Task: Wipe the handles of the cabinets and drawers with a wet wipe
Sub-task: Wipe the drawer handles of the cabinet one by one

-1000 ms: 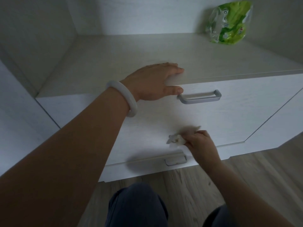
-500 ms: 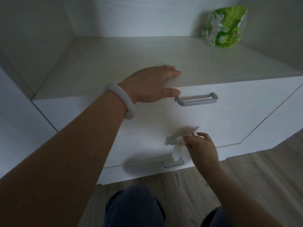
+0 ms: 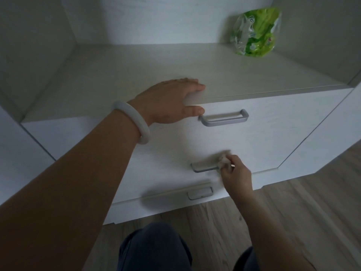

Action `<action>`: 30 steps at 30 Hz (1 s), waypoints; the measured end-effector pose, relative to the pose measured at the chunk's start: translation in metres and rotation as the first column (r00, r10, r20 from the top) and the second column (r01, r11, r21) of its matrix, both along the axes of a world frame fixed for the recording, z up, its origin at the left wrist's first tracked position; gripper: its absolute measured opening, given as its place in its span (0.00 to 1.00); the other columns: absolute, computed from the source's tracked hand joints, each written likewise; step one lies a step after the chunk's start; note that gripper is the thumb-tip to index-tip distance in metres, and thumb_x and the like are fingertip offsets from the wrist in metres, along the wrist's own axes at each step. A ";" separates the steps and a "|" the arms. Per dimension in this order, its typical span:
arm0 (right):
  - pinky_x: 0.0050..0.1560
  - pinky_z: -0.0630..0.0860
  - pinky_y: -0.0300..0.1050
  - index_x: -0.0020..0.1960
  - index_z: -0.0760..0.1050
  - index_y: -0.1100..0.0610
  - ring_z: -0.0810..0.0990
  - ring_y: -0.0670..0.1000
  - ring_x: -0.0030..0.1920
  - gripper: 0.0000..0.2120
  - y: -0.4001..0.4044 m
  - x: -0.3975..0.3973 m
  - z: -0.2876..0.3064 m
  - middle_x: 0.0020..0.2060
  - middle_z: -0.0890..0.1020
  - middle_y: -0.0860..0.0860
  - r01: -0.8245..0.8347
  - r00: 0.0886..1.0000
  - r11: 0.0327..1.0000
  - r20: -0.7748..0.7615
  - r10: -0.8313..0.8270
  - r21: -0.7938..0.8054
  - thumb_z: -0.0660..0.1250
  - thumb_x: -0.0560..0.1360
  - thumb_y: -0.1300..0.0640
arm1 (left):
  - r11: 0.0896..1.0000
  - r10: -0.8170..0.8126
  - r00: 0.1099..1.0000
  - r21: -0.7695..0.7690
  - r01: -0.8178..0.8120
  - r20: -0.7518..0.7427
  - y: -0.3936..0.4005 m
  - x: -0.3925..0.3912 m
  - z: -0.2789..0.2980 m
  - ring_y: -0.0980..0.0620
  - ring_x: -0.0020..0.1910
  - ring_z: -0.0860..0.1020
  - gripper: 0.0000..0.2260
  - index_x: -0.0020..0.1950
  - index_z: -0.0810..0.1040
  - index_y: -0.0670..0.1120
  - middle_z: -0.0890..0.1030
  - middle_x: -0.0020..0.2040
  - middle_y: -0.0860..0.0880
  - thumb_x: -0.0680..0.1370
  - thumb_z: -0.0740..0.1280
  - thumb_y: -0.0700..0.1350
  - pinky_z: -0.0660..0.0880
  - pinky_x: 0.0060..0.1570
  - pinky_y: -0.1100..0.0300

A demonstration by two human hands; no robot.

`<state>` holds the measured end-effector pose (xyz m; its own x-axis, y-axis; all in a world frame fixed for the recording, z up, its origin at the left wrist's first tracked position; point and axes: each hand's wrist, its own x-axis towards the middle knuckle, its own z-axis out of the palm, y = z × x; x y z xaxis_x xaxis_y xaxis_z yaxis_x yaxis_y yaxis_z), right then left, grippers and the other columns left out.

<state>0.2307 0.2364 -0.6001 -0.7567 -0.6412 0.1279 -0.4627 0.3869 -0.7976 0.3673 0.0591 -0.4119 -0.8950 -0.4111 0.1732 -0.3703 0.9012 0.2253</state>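
Right hand (image 3: 235,174) has its fingers curled round a scrunched-up wet wipe (image 3: 223,160), pressed onto the right end of the middle drawer handle (image 3: 204,167), so that's the one getting wiped right now. Left hand (image 3: 169,100) is just flat on the front edge of the cabinet top (image 3: 175,65), fingers straight, thumb hanging down by the left end of the top drawer handle (image 3: 224,117), holding nothing. Can't tell if the top handle is already done. Bottom drawer handle (image 3: 200,193) sits untouched near the floor, so I'd guess that's still left. Green wipes pack (image 3: 255,32) sits at the back right corner of the top.
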 end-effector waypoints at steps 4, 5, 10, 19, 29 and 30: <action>0.50 0.75 0.47 0.43 0.83 0.55 0.80 0.52 0.46 0.11 0.008 -0.003 -0.004 0.42 0.84 0.55 0.160 0.849 0.957 0.529 -0.008 -0.243 0.66 0.77 0.50 | 1.000 -0.003 1.000 0.008 0.003 -0.014 0.000 0.000 0.000 0.55 0.76 0.57 0.30 0.76 0.61 0.55 0.59 0.78 0.53 0.76 0.64 0.61 0.54 0.75 0.55; 0.51 0.75 0.49 0.42 0.83 0.55 0.79 0.53 0.46 0.10 0.007 -0.004 -0.004 0.43 0.84 0.57 0.210 0.808 0.945 0.589 -0.023 -0.252 0.67 0.77 0.51 | 1.000 -0.005 1.000 0.010 0.005 -0.017 0.000 0.000 0.000 0.55 0.76 0.57 0.30 0.76 0.61 0.54 0.59 0.78 0.53 0.76 0.64 0.61 0.54 0.75 0.54; 0.56 0.77 0.47 0.35 0.81 0.54 0.80 0.51 0.45 0.08 -0.007 0.001 -0.007 0.38 0.83 0.51 0.402 0.667 0.877 0.740 -0.085 -0.262 0.74 0.71 0.62 | 1.000 -0.005 1.000 0.014 0.005 -0.006 0.000 0.001 0.001 0.55 0.76 0.56 0.30 0.76 0.60 0.55 0.59 0.78 0.53 0.76 0.64 0.60 0.53 0.75 0.55; 0.35 0.74 0.38 0.38 0.79 0.57 0.78 0.47 0.33 0.06 -0.012 0.028 -0.001 0.34 0.82 0.51 0.430 0.788 0.875 0.566 -0.243 -0.221 0.72 0.73 0.61 | 1.000 -0.001 1.000 0.015 0.002 -0.005 0.001 0.001 0.001 0.56 0.76 0.56 0.31 0.76 0.60 0.54 0.58 0.78 0.54 0.76 0.64 0.60 0.53 0.75 0.56; 0.44 0.79 0.39 0.37 0.79 0.59 0.81 0.48 0.41 0.06 -0.016 0.037 -0.006 0.38 0.83 0.53 0.461 0.744 0.848 0.635 -0.207 -0.263 0.73 0.72 0.63 | 1.000 -0.009 1.000 0.001 0.009 -0.014 0.000 0.001 0.000 0.55 0.76 0.57 0.30 0.76 0.60 0.54 0.59 0.78 0.53 0.76 0.64 0.60 0.54 0.75 0.56; 0.44 0.79 0.40 0.37 0.79 0.58 0.81 0.48 0.41 0.06 -0.015 0.033 -0.005 0.38 0.83 0.52 0.455 0.750 0.854 0.625 -0.214 -0.253 0.74 0.72 0.63 | 1.000 -0.009 1.000 -0.001 0.009 -0.012 0.001 0.001 0.000 0.55 0.76 0.57 0.30 0.76 0.60 0.54 0.59 0.78 0.53 0.76 0.64 0.60 0.54 0.75 0.56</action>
